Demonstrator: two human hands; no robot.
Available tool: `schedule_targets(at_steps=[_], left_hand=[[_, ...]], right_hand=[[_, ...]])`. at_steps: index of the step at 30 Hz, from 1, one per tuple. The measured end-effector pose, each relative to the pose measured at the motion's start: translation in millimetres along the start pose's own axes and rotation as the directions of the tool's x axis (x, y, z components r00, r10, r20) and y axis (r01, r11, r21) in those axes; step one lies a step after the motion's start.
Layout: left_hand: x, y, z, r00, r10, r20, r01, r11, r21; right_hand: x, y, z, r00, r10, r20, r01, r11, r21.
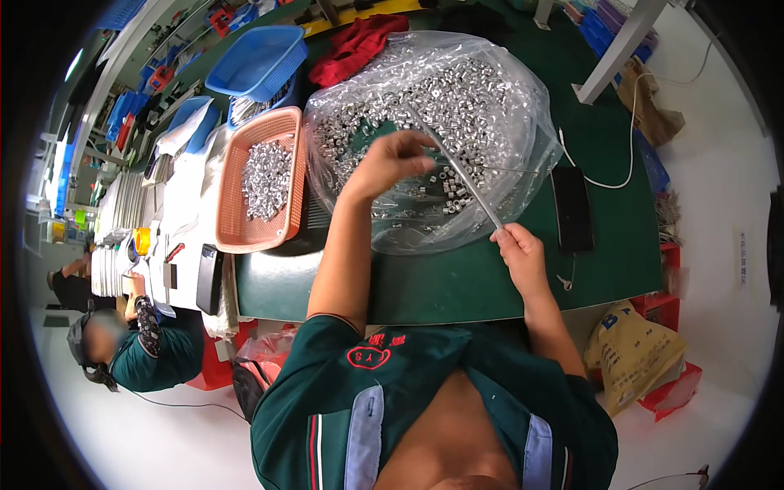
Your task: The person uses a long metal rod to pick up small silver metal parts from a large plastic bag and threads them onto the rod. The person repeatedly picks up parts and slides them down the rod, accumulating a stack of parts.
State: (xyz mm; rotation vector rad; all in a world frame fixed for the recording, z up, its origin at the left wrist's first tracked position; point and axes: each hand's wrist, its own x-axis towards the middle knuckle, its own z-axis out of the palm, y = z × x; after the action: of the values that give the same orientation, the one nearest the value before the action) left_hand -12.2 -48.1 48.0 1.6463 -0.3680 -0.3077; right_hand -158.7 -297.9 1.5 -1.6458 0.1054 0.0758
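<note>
My right hand pinches the lower end of a slim grey metal rod or tube. The rod slants up and left over a clear plastic bag spread on the table. Small silvery metal sleeves lie in a heap on the bag, with a looser cluster below the rod. My left hand hovers over the bag's left part, slightly blurred. Its thumb and fingers are curved and apart, and nothing shows between them. A thin wire-like rod runs right from near that thumb; whether they touch is unclear.
Left of the bag stands an orange basket holding more small metal pieces. Blue baskets and a red cloth are behind. On the right lie a black phone, keys and a white cable. A co-worker sits at left.
</note>
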Motion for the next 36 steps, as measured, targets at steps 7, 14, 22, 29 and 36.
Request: schedule_targets(at_steps=[7, 14, 22, 29, 36], left_hand=[[42.4, -24.6, 6.9, 0.971, 0.202, -0.129, -0.026, 0.624, 0.781], [54.0, -50.4, 4.2, 0.976, 0.217, -0.021, -0.102, 0.537, 0.837], [38.4, -42.3, 5.6, 0.974, 0.168, -0.152, -0.015, 0.717, 0.697], [28.5, -32.4, -13.5, 0.985, -0.087, -0.146, 0.072, 0.992, -0.104], [21.1, -32.3, -39.7, 0.981, 0.192, -0.036, -0.144, 0.588, -0.796]], right_hand=[[0.9, 1.8, -2.6, 0.998, 0.060, -0.006, -0.059, 0.990, 0.128], [-0.1, 3.8, -3.5, 0.999, 0.042, -0.004, -0.041, 0.990, 0.133], [-0.7, 3.0, -3.5, 1.000, 0.028, -0.009, -0.028, 0.998, 0.065], [-0.4, -3.7, -1.3, 0.999, 0.024, -0.027, -0.023, 1.000, 0.021], [-1.7, -3.1, 0.6, 1.000, -0.015, 0.004, 0.016, 0.998, -0.066]])
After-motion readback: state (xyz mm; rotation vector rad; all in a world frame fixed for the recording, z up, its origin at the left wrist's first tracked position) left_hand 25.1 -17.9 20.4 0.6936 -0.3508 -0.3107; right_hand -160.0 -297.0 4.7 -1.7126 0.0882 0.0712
